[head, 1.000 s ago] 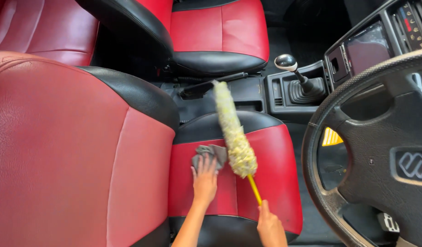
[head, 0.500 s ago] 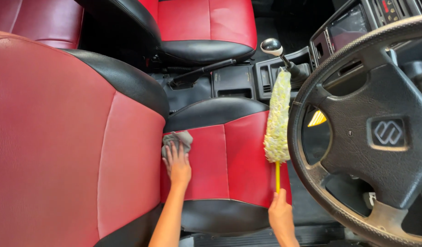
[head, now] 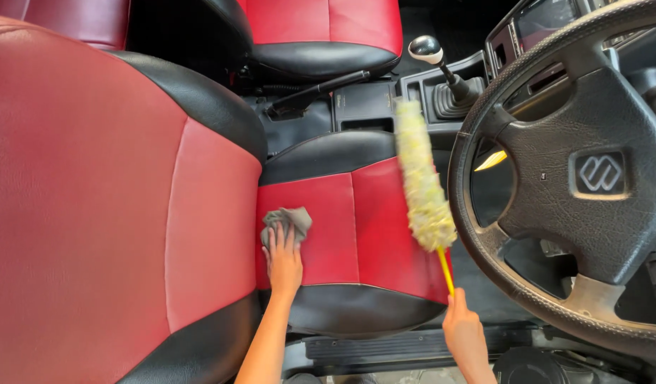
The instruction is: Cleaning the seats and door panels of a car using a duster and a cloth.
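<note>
My left hand (head: 283, 262) lies flat on a crumpled grey cloth (head: 289, 221), pressing it onto the red and black driver's seat cushion (head: 345, 235) near the backrest. My right hand (head: 464, 334) grips the yellow handle of a fluffy pale yellow duster (head: 421, 181). The duster's head slants up and to the left, over the right side of the cushion, close to the steering wheel (head: 584, 178).
A tall red and black seat backrest (head: 107, 206) fills the left. Behind the cushion are the handbrake lever (head: 317, 91), the gear stick (head: 434, 60) and the passenger seat (head: 321, 35). The black door sill (head: 406, 348) runs along the bottom.
The duster head has swung from leaning toward the gear stick to slanting leftward over the seat. My left hand and the cloth have slid a little toward the front of the cushion.
</note>
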